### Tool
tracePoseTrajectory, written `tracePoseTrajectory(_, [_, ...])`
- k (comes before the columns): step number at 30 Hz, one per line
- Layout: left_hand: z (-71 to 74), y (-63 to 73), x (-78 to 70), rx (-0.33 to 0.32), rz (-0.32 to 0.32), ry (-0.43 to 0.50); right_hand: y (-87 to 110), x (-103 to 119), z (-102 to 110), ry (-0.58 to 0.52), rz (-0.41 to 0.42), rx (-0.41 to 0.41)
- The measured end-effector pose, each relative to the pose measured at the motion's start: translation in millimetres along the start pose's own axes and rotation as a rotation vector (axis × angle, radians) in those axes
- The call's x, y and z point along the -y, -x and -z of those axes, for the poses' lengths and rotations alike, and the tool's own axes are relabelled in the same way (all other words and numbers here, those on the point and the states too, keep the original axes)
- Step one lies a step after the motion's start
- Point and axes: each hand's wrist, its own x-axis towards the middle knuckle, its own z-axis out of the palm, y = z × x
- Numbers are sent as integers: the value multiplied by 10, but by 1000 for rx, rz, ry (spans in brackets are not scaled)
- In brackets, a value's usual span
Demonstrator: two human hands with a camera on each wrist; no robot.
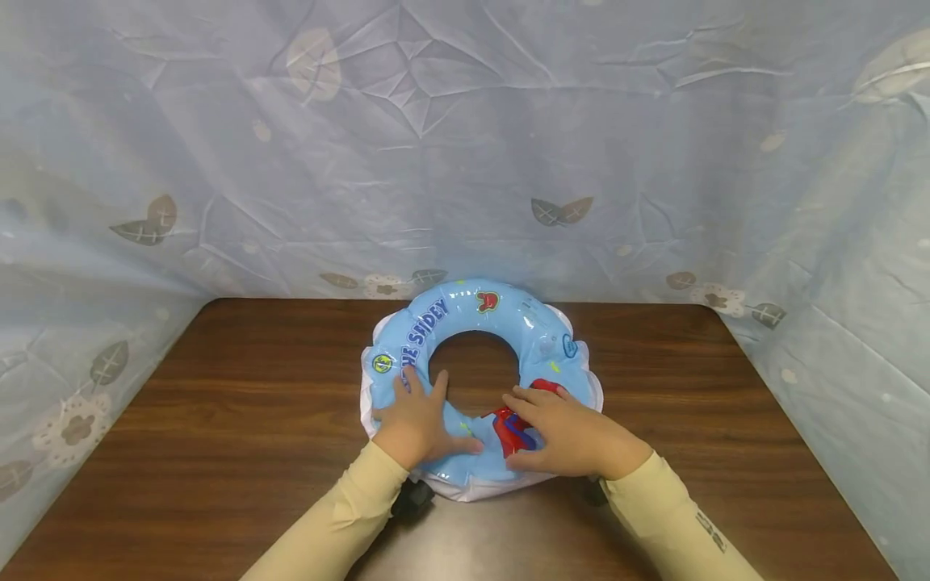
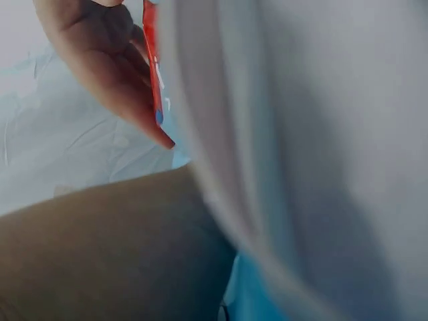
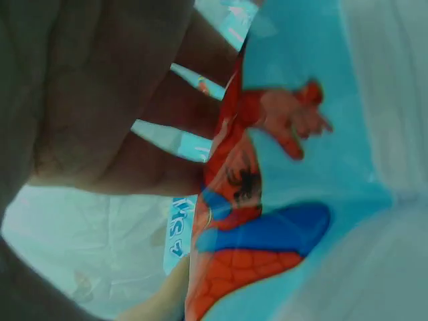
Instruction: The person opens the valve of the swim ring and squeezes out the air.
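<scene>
An inflated light-blue swim ring (image 1: 479, 300) with a pale scalloped edge lies on the table, its far side near the curtain. Printed lettering runs along its left side, and a red and blue cartoon figure (image 3: 247, 194) shows at its near right. My left hand (image 1: 417, 424) rests on the ring's near left part with fingers spread. On the near right part lies my right hand (image 1: 567, 432), its fingers extended over the printed figure. In the left wrist view the ring's pale edge fills much of the picture, blurred, and hides part of the scene.
The brown wood-grain table (image 1: 254, 420) extends on both sides of the ring. A pale blue curtain (image 1: 465, 177) with leaf and flower prints hangs behind it and along both sides. Dark wrist devices (image 1: 412, 499) sit under the sleeves.
</scene>
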Motion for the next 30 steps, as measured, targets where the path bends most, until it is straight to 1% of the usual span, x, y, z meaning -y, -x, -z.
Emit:
tracePoseTrajectory(2, [-18,22,-28,3,24,-13,14,52,-5,22,5,-1])
tracePoseTrajectory(5, [-40,35,-54,4,46,-34,29,117,-14,56,7,-29])
tracePoseTrajectory(7, [-53,33,-62,4,53,-45,28,144,-36,56,13,-43])
tracePoseTrajectory(10, [-59,34,-65,4,51,-57,4,172,-91,35,15,-22])
tracePoseTrajectory(13, [-39,46,-55,-4,34,-61,-33,162,-152,11,-2,25])
tracePoseTrajectory(15, [-7,61,-41,1,16,-60,-49,141,-178,-14,-35,63])
tracePoseTrajectory(19, [77,53,11,37,-27,-33,-67,82,-187,-78,-82,145])
tracePoseTrajectory(22, [149,23,71,68,-49,-3,-76,49,-197,-89,-93,190])
tracePoseTrajectory(25, [224,-21,149,69,-70,12,-85,27,-206,-90,-101,197])
tracePoseTrajectory(30, [338,-62,271,66,-107,40,-99,13,-219,-92,-100,184])
